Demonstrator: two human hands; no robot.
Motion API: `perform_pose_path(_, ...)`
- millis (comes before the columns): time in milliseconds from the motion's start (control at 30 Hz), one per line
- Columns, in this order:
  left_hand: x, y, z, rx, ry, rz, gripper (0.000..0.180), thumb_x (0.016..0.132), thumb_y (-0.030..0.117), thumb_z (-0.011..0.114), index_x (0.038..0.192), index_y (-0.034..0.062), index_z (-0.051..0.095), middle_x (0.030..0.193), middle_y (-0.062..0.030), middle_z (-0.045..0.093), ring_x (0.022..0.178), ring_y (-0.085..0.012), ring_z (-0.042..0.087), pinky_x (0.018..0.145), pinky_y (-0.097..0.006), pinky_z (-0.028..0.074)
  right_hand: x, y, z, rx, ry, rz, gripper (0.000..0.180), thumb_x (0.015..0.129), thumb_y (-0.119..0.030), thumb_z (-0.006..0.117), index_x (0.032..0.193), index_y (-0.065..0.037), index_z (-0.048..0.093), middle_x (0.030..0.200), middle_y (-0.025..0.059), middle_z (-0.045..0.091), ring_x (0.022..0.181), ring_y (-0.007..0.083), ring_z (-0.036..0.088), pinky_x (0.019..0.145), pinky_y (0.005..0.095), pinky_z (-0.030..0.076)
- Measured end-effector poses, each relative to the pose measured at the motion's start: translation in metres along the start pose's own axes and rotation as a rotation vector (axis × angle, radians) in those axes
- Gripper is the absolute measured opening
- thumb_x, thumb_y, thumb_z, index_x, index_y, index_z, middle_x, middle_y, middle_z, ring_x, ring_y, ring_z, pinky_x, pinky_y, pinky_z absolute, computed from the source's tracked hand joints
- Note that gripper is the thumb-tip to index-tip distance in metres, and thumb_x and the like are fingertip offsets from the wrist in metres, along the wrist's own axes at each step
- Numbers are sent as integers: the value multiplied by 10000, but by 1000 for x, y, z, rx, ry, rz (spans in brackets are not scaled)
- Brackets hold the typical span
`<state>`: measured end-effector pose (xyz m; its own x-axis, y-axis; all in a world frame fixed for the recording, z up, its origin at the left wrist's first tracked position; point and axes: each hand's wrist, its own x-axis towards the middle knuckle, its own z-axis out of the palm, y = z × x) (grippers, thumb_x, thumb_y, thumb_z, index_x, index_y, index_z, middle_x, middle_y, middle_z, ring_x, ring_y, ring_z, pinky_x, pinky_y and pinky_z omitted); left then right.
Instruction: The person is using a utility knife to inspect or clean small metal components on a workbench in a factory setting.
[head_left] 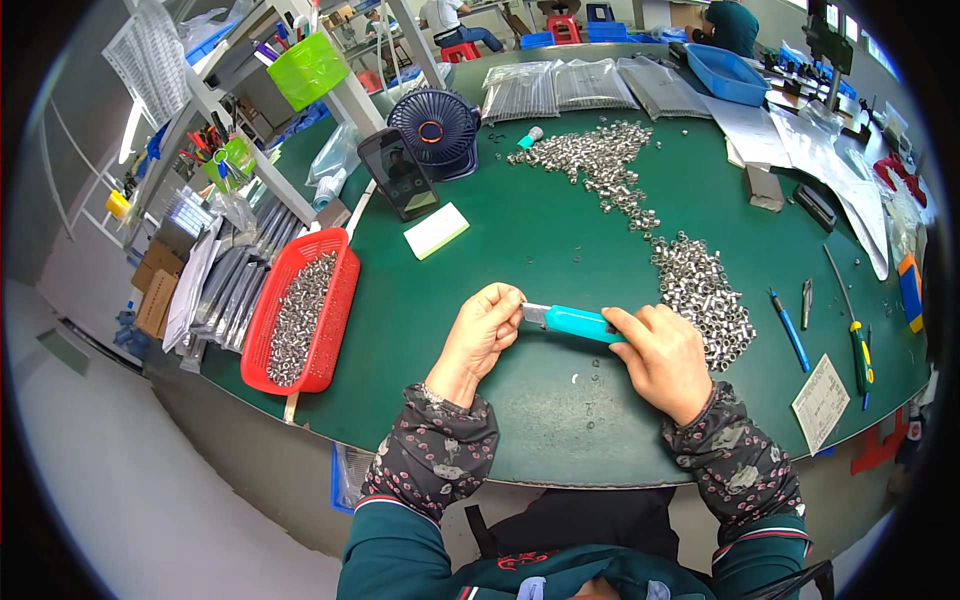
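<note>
The right hand [660, 362] is partly closed, thumb and fingers around the back end of a teal-handled cutter [578, 324]; the left hand [476, 338] has thumb and forefinger pinched together at the cutter's metal end, and I cannot tell whether a small part sits between those fingertips. The cutter is held above the green bench [400, 300], toward its near edge, between the two hands: its long axis runs from left to right, metal end at the left hand and slightly farther from the near edge than the handle end, so the handle lies to the right hand and the metal end to the left. Just beyond the right hand is a heap of short metal sleeves [703, 300], the hand nearer to it; a looser spread of sleeves [600, 160] reaches toward the far edge. Well to the left of the left hand, along the bench's left edge, stands a red basket [347, 300] with small metal pieces [303, 318]. Near the right edge lie a blue pen-like tool [790, 330] and a screwdriver [861, 358].
</note>
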<state>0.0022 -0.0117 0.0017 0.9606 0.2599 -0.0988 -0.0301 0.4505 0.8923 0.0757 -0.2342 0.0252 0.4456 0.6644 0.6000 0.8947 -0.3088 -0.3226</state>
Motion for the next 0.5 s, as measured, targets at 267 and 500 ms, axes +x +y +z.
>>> perform_pose_path(267,-1,2,1,39,13,-43,166,872,200,488,796,52,500,578,12,413,409,-21,278,339,-149,207,0,-1,-1,-70,18,-49,369,638,-110,651,993,-100,550,675,40,454,647,197,473,544,319,364)
perform_pose_path(500,-1,2,3,26,28,-85,247,887,249,455,715,72,471,530,21,372,402,-25,249,327,-155,190,1,-1,-2,-93,11,-64,373,635,-105,649,995,-91,551,679,45,458,642,201,474,538,321,370)
